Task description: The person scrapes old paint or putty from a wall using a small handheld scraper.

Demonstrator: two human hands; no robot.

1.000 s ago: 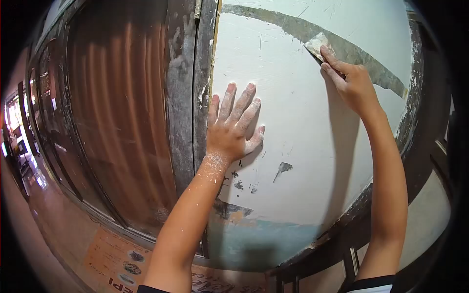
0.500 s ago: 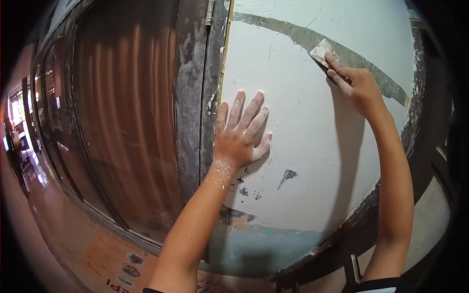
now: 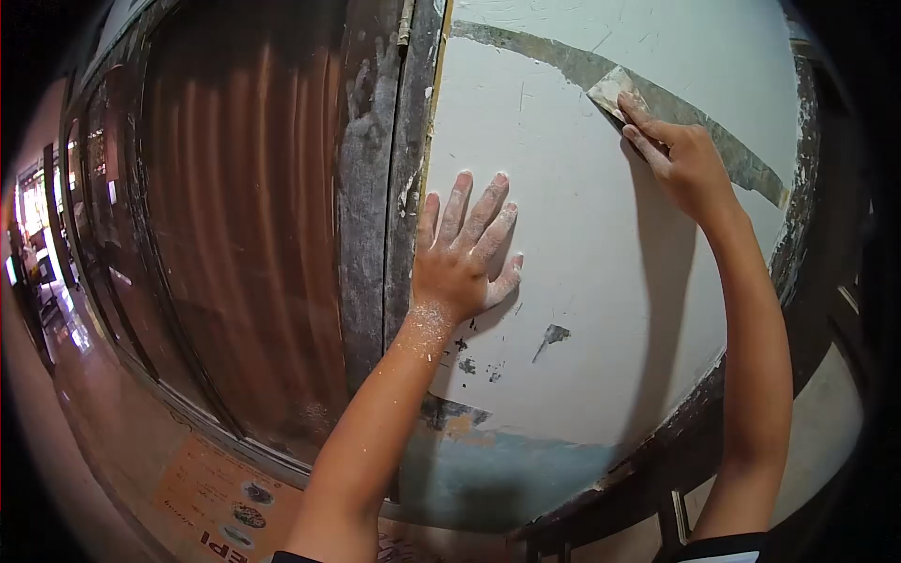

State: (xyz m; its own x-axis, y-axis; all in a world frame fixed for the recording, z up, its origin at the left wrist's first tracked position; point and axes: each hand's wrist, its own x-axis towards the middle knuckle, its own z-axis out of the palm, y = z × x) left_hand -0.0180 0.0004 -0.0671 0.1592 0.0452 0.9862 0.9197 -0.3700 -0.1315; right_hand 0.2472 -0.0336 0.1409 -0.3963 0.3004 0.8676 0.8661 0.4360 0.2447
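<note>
A white-smeared putty knife (image 3: 617, 91) is pinched in my right hand (image 3: 683, 155), with its blade against the upper part of the white wall panel (image 3: 563, 225). The blade lies over a bare grey strip (image 3: 526, 47) that curves across the panel. Lower on the left, my left hand (image 3: 462, 249) rests flat on the panel with its fingers spread, dusted with white powder. Below that palm are dark chipped patches (image 3: 557, 334). A pale blue-green band (image 3: 526, 464) runs along the panel's bottom.
A dark, worn wooden frame (image 3: 366, 188) borders the panel on the left. Beyond it stands a glazed panel with a brown curtain (image 3: 249, 188). On the floor below lies a printed cardboard sheet (image 3: 216, 493). Dark furniture or framing (image 3: 704, 413) sits at the lower right.
My right hand and the putty knife have shifted slightly up and to the left along the grey strip. My left hand stays in place on the panel.
</note>
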